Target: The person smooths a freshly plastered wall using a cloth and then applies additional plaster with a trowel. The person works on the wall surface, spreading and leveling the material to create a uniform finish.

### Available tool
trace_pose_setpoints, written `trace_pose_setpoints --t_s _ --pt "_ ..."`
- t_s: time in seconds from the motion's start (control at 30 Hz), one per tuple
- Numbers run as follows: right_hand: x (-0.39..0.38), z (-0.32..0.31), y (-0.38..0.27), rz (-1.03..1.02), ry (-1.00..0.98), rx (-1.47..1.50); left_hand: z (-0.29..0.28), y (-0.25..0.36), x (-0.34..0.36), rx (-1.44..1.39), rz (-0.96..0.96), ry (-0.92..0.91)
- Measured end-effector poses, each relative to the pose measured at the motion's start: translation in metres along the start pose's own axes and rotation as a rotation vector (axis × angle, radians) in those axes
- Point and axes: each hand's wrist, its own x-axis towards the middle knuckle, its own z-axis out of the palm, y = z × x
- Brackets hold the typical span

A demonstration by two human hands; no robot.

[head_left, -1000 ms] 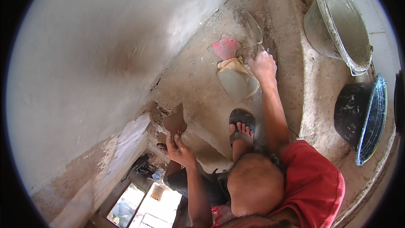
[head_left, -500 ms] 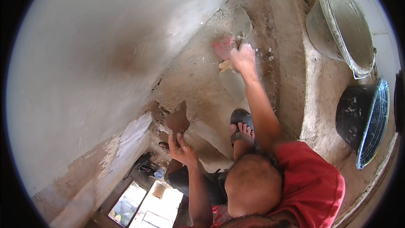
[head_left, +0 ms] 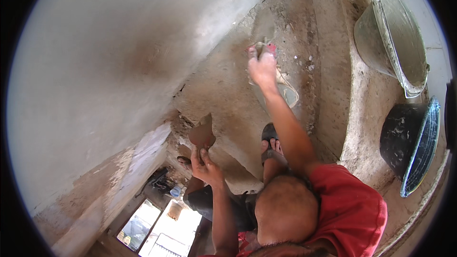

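Note:
My right hand (head_left: 263,69) is closed at the far end of the stretched arm, low over the floor by the wall. A trowel (head_left: 261,44) is in its grip; now only the grey neck shows clearly. A small red piece (head_left: 271,47) lies just behind the fingers. My left hand (head_left: 208,169) pinches a flat brown plate (head_left: 203,134) between thumb and fingers, its pointed tip upward. Beside my right wrist is a pale bag-like thing (head_left: 282,77) with a thin loop, lying on a grey flat sheet, partly hidden.
A tall smooth wall (head_left: 90,66) takes up the left. To the right, on a raised ledge (head_left: 354,109), stand a grey mortar-stained bucket (head_left: 381,43) and a black tub (head_left: 402,133). My sandalled foot (head_left: 271,138) is on the floor; crumbs (head_left: 310,62) lie along the step.
My right hand has shifted left and slightly nearer, and the trowel's broad blade has turned out of sight. My left hand keeps the brown plate almost in place.

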Motion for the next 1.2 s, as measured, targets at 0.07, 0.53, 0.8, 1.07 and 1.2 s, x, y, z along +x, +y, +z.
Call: trace_pose_setpoints --t_s 0.07,0.53,0.8,1.07,1.2 --pt "0.000 0.007 -0.002 -0.056 -0.008 0.015 0.000 -0.002 0.000 0.035 -0.010 -0.018" --pt "0.019 0.012 -0.019 0.009 0.126 0.193 -0.004 -0.005 0.000 -0.050 -0.001 0.002" --pt "0.035 0.021 -0.020 0.067 0.007 0.034 0.002 -0.001 0.001 -0.063 -0.022 -0.022" --pt "0.030 0.020 -0.016 0.071 0.010 0.122 0.001 -0.001 0.002 -0.028 -0.021 -0.029" --pt "0.023 0.026 -0.015 0.034 0.058 0.134 0.001 -0.002 0.000 -0.035 -0.020 -0.021"
